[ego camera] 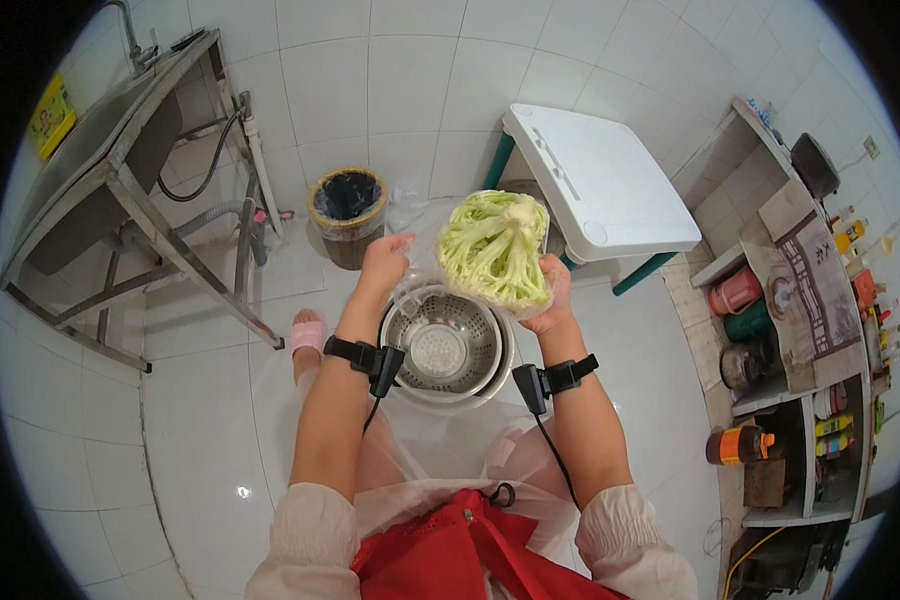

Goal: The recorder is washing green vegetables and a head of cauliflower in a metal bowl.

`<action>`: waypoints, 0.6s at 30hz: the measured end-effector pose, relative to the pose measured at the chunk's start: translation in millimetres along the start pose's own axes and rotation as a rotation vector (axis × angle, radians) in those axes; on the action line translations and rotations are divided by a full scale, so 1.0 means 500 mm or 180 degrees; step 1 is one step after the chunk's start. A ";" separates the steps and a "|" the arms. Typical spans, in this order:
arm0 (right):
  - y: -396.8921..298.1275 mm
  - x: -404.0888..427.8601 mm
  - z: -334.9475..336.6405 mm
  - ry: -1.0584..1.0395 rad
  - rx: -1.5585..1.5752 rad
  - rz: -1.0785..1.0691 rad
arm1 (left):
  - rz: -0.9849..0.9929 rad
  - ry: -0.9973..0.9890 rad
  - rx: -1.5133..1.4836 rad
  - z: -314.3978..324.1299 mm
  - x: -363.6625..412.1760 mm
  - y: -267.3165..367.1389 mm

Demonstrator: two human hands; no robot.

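Observation:
A pale green cauliflower is held up in front of me, stem side showing. Thin clear plastic wraps its lower edge and stretches to the left. My right hand grips the cauliflower through the plastic at its lower right. With its fingers closed, my left hand holds the plastic bag out to the side. Below both hands sits a perforated steel colander, nested in a larger metal basin near the floor; nothing shows inside the colander.
A lined waste bin stands at the wall. Right of it is a white plastic table with green legs. A metal sink stand rises at left. Shelves and an orange-labelled bottle line the right side.

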State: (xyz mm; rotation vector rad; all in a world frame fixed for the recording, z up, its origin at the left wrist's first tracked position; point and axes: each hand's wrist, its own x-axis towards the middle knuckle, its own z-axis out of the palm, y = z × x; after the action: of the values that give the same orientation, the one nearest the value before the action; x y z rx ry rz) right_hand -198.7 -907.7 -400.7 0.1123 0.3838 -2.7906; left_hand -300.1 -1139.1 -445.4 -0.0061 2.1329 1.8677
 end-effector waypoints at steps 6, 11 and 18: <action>0.007 -0.020 0.016 -0.0004 0.0127 -0.0198 | -0.0277 -0.0189 -0.0390 0.014 -0.041 0.047; 0.012 -0.046 0.028 -0.0062 -0.0120 -0.0246 | -0.0501 -0.0574 -0.1063 0.006 -0.076 0.062; 0.045 -0.047 0.036 0.0386 -0.0312 -0.0326 | -0.0675 -0.0755 -0.2013 -0.002 -0.121 0.065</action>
State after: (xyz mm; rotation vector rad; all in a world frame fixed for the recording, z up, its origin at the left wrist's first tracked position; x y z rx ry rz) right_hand -169.5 -926.2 -386.4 0.2463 0.5703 -2.8674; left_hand -249.4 -1146.9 -400.0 -0.1353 1.2708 2.1945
